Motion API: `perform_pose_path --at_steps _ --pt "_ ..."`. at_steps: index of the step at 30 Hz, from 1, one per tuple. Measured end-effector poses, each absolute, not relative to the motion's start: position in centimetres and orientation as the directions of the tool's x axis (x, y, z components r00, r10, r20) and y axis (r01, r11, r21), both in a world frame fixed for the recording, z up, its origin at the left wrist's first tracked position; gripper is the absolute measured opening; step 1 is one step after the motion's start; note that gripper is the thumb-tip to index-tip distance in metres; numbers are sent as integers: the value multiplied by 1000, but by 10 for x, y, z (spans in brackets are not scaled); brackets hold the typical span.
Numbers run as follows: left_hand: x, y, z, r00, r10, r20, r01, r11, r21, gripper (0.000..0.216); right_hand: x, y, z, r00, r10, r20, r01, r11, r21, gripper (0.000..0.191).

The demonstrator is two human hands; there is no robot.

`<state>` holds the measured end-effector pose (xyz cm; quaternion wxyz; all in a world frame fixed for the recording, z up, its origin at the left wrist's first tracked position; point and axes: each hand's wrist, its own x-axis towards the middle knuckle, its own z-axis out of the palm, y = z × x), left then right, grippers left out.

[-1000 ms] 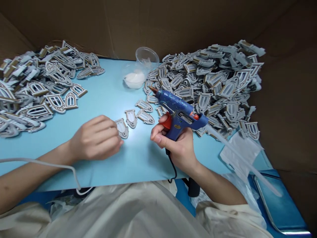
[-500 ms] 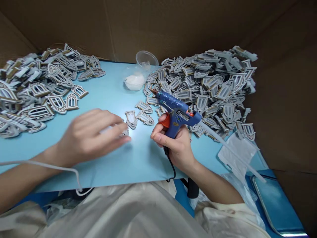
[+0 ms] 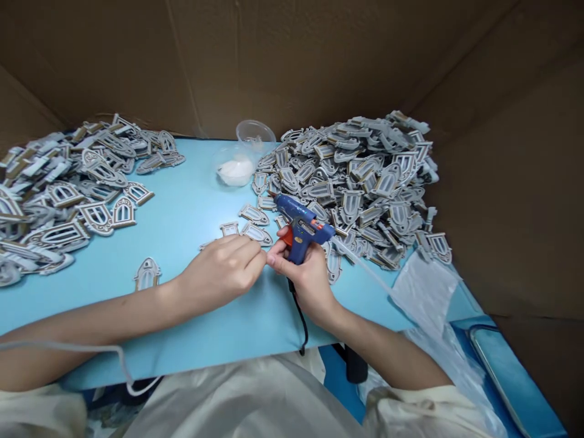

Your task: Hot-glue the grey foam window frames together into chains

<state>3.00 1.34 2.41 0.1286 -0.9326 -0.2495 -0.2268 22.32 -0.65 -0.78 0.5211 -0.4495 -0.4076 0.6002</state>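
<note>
Two hands are meeting at the middle of the table's front edge. The left hand (image 3: 219,274) is curled, palm down, with its fingertips (image 3: 259,260) almost touching the right hand; whether it is pinching anything I cannot tell, though the edge of an arched window cutout (image 3: 206,245) is poking out beside it. The right hand (image 3: 303,283) is wrapped closed around the grip of a blue hot glue gun (image 3: 298,219), whose nozzle is pointing up and left. Compared with the earlier frame, the left hand is no longer spreading flat and blurred over the pieces; it is closing in next to the gun, and one lone cutout (image 3: 146,274) is now lying beyond the left forearm. Just ahead of the hands, more cutouts (image 3: 253,214) are lying loose on the pale blue tabletop (image 3: 191,210). A black power cord (image 3: 297,319) is dropping from the gun, and a translucent glue stick (image 3: 365,266) is trailing right. Farther out, two large heaps of cutouts (image 3: 360,170) are flanking a clear plastic tub (image 3: 235,169), with a cardboard wall (image 3: 283,61) rising behind.
</note>
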Motion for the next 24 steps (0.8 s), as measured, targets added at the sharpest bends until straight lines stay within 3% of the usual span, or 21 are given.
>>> perform_pose_path --at_steps 2,4,7,10,13,15,17,21,24 --pt "29 18 27 799 338 498 429 -900 -78 39 226 -6 -5 -97 990 -105 -285 -128 -950 55" --pt "28 27 31 799 299 521 299 -950 87 37 228 -7 -1 -118 991 -66 -306 -99 -947 55" --pt "27 61 40 769 361 527 234 -927 293 36 230 -10 3 -50 999 16 -287 1 -958 51" --pt "28 123 58 669 549 501 499 -831 245 41 232 -10 4 76 993 85 -229 100 -968 46" --pt "34 192 81 526 748 404 751 -632 192 56 235 -7 5 134 985 106 -220 134 -966 43" --pt "43 226 92 390 819 421 859 -488 154 58 238 -5 5 155 983 102 -225 136 -965 42" --pt "55 247 95 351 851 391 893 -430 134 64 239 -2 6 177 979 101 -224 140 -964 43" --pt "74 257 79 369 891 263 906 -408 113 46 242 1 6 206 972 114 -217 159 -963 44" --pt "75 243 69 372 885 279 907 -411 96 82 243 1 8 221 970 106 -217 155 -964 42"
